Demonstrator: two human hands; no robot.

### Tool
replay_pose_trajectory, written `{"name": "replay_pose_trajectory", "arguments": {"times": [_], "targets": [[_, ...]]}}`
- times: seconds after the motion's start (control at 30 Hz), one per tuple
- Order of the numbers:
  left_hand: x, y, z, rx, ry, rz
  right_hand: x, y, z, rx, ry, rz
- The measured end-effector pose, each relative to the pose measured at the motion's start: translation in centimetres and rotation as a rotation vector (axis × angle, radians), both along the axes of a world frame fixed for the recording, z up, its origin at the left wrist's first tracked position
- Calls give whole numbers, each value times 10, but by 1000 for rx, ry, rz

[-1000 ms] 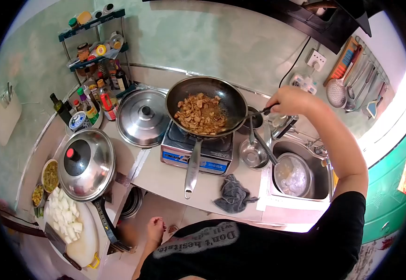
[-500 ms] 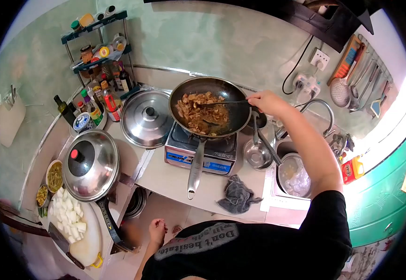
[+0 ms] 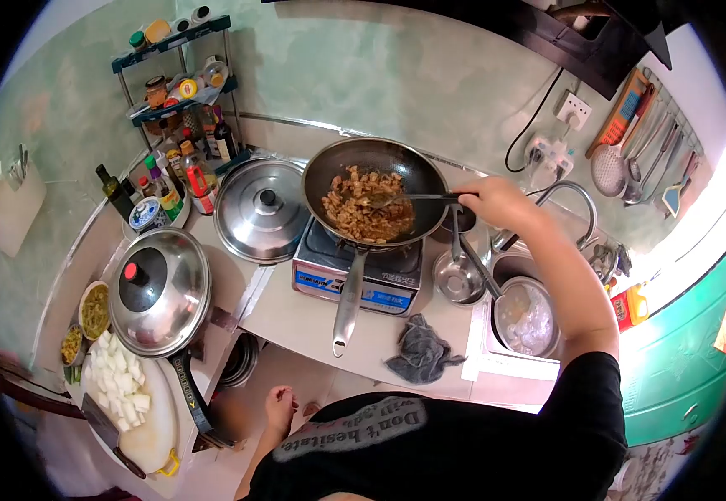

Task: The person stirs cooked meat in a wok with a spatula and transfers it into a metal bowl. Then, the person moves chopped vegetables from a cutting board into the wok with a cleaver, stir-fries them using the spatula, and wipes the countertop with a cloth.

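Note:
My right hand (image 3: 487, 202) is wrapped round the dark handle of a spatula (image 3: 421, 197), whose head is partly buried in the food. Browned, chopped meat (image 3: 365, 204) in sauce lies in the wok (image 3: 426, 171). The wok rests on a tabletop gas stove (image 3: 309, 278), its long metal handle pointing toward me. Low by my body, my left hand (image 3: 279, 407) hangs with curled fingers; nothing shows in it, and it touches neither wok nor counter.
A lidded pan (image 3: 167, 292) and a large pot lid (image 3: 246, 225) stand left of the stove. Cut white chunks (image 3: 119, 380) and a cleaver (image 3: 100, 419) lie on a cutting board (image 3: 158, 426). Rightward are a grey cloth (image 3: 421, 351), a ladle (image 3: 459, 280) and a sink pot (image 3: 501, 321).
My right hand has shifted right and slightly down, drawing the spatula with it. The meat has been pushed about and gathered nearer the wok's middle. My left hand has hardly moved.

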State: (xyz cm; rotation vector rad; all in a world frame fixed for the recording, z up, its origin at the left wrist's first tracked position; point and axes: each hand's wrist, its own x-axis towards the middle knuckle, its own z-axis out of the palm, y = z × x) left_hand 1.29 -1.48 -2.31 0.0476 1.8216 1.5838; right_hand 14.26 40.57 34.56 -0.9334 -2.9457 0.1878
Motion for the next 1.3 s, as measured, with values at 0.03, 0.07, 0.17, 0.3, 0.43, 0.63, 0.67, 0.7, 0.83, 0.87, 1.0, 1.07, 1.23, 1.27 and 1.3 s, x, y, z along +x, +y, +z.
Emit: {"name": "replay_pose_trajectory", "arguments": {"times": [0.03, 0.07, 0.17, 0.3, 0.43, 0.63, 0.67, 0.7, 0.83, 0.87, 1.0, 1.07, 1.23, 1.27, 1.3], "targets": [[1, -1, -4, 9, 10, 0, 2, 1, 3, 74, 46, 14], [3, -1, -5, 11, 5, 2, 0, 0, -1, 76, 41, 17], [6, 2, -4, 19, -45, 22, -13, -8, -26, 351, 35, 79], [1, 2, 6, -2, 13, 14, -10, -10, -34, 360, -33, 178], [3, -8, -2, 20, 23, 32, 12, -13, -22, 373, 116, 95], [7, 29, 63, 289, 484, 193, 28, -8, -49, 150, 88, 47], [-4, 30, 75, 209, 295, 76, 29, -6, -50, 156, 112, 37], [-7, 26, 82, 129, 101, -45, 28, -11, -50, 140, 117, 69], [-4, 29, 66, 14, 249, -15, 24, -20, -57, 221, 209, 165], [-1, 30, 70, 12, 248, -4, 25, -22, -60, 261, 161, 206], [0, 30, 93, -162, 544, -43, 36, 0, -71, 249, 137, 209], [8, 26, 129, -239, 581, -74, 39, -1, -61, 190, 204, 181], [-10, -3, 88, -70, 498, -1, 48, 10, -59, 205, 246, 62], [-15, -6, 89, -17, 493, 17, 48, 17, -72, 181, 213, 72], [-15, -2, 107, -63, 628, 43, 50, 22, -78, 157, 177, 89]]}}
